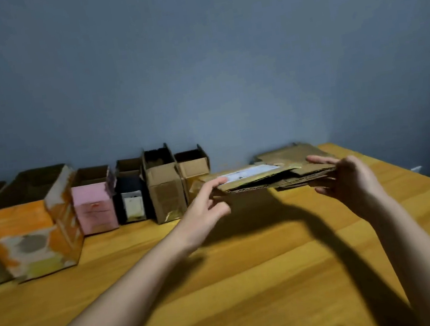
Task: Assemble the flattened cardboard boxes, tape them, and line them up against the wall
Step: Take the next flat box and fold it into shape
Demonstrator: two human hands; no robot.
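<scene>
1. Head view: two bare forearms are seen reaching forward over a wooden bench (251,281), whose surface is smooth, yellowish, and marked with long grain lines.
2. One flattened cardboard box (262,177) is held above the bench between both hands; it is thin, brown, with corrugated edges exposed and one white label on top.
3. Its left end is pinched by the left hand (205,205), one finger laid on top and the other fingers curled beneath.
4. Its right end is gripped by the right hand (347,178), the thumb on top and the fingers underneath.
5. One more flat cardboard sheet (289,153) is seen lying on the bench just behind the held one.
6. Five open-topped boxes can be counted in a row against the blue-grey wall (221,52): one large orange box (32,238), one pink box (95,208), one black box (131,198), one tall brown box (164,191) and one small brown box (192,168).
7. Further cardboard at the far left edge is too dark to be counted.
</scene>
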